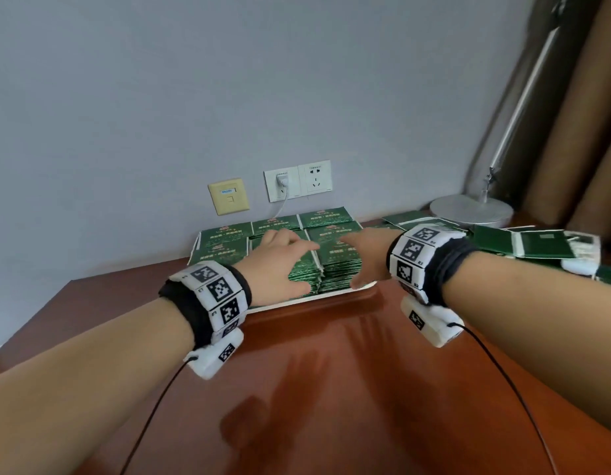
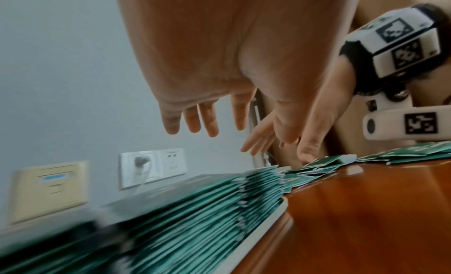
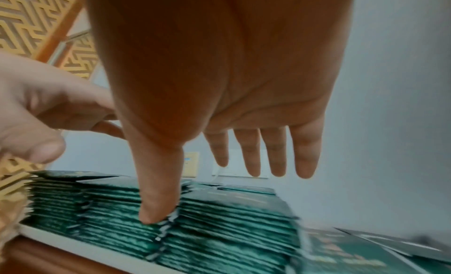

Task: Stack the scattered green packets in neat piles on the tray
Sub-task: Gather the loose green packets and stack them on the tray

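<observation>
Several piles of green packets (image 1: 338,265) fill a white tray (image 1: 297,303) against the wall. My left hand (image 1: 280,262) hovers over the front middle pile, its fingers (image 2: 209,121) straight and spread above the packets (image 2: 195,210). My right hand (image 1: 362,255) is spread over the front right pile. Its thumb (image 3: 156,210) touches the front edge of the stacked packets (image 3: 219,230), and the other fingers hang straight in the air. Neither hand holds a packet. Loose green packets (image 1: 530,246) lie scattered on the table to the right.
The tray stands on a glossy red-brown table (image 1: 331,389). Wall sockets (image 1: 297,183) with a plugged-in cable sit just behind it. A round metal lamp base (image 1: 472,210) stands at the back right beside the loose packets, in front of brown curtains (image 1: 578,132).
</observation>
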`<action>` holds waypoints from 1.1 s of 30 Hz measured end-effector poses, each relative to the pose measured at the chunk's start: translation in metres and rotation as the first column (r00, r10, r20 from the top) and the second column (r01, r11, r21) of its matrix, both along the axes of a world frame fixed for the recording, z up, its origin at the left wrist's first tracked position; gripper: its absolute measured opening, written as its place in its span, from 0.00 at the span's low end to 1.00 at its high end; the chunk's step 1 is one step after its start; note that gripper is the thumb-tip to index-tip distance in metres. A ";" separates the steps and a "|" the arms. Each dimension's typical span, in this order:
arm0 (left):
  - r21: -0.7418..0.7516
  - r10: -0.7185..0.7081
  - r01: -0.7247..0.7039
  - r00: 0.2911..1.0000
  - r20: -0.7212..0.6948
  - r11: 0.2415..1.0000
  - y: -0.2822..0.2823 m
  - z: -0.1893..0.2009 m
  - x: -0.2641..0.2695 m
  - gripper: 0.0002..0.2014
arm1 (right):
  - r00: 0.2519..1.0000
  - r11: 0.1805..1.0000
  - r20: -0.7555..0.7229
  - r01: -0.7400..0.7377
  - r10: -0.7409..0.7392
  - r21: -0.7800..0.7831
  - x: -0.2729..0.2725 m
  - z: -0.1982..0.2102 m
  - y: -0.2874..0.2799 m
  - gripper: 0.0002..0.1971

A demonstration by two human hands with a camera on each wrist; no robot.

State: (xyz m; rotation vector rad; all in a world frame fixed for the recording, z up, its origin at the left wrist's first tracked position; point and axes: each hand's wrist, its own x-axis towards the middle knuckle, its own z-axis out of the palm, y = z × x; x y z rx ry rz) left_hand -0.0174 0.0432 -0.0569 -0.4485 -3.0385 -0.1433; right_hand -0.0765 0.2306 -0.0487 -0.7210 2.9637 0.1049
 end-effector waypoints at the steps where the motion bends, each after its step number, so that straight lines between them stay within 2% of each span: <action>1: 0.002 -0.034 0.034 0.999 0.002 0.999 0.014 -0.001 -0.002 0.35 | 0.999 0.998 0.010 0.052 -0.052 0.019 0.000 -0.004 0.014 0.43; 4: 0.019 -0.126 0.125 0.991 0.040 0.992 0.058 -0.007 -0.009 0.34 | 0.977 0.970 0.036 0.201 -0.208 0.136 -0.003 -0.016 0.060 0.39; 7: 0.002 -0.210 0.211 0.971 0.110 0.978 0.101 -0.018 -0.016 0.34 | 0.944 0.926 0.039 0.313 -0.328 0.210 -0.008 -0.029 0.106 0.40; 11: -0.069 -0.254 0.278 0.936 0.244 0.958 0.153 -0.039 -0.028 0.35 | 0.911 0.899 0.094 0.370 -0.400 0.236 -0.010 -0.041 0.149 0.44; 13: -0.131 -0.233 0.284 0.923 0.307 0.950 0.175 -0.049 -0.035 0.36 | 0.901 0.897 0.119 0.388 -0.418 0.213 -0.008 -0.043 0.160 0.40; 15: -0.188 -0.191 0.272 0.912 0.364 0.944 0.192 -0.057 -0.045 0.36 | 0.904 0.908 0.140 0.378 -0.404 0.180 -0.010 -0.046 0.168 0.36; 17: -0.222 -0.134 0.237 0.908 0.397 0.946 0.204 -0.064 -0.058 0.35 | 0.914 0.922 0.144 0.362 -0.380 0.138 -0.018 -0.051 0.173 0.37; 21: -0.261 -0.034 0.146 0.921 0.389 0.954 0.215 -0.069 -0.086 0.41 | 0.940 0.949 0.146 0.297 -0.309 0.102 -0.043 -0.058 0.170 0.38; 27: -0.292 0.079 0.041 0.918 0.390 0.955 0.222 -0.071 -0.110 0.45 | 0.955 0.967 0.207 0.175 -0.213 0.185 -0.067 -0.065 0.152 0.28; 33: -0.325 0.063 0.071 0.921 0.385 0.943 0.219 -0.064 -0.111 0.34 | 0.977 0.947 0.171 0.071 -0.130 0.312 -0.062 -0.068 0.148 0.22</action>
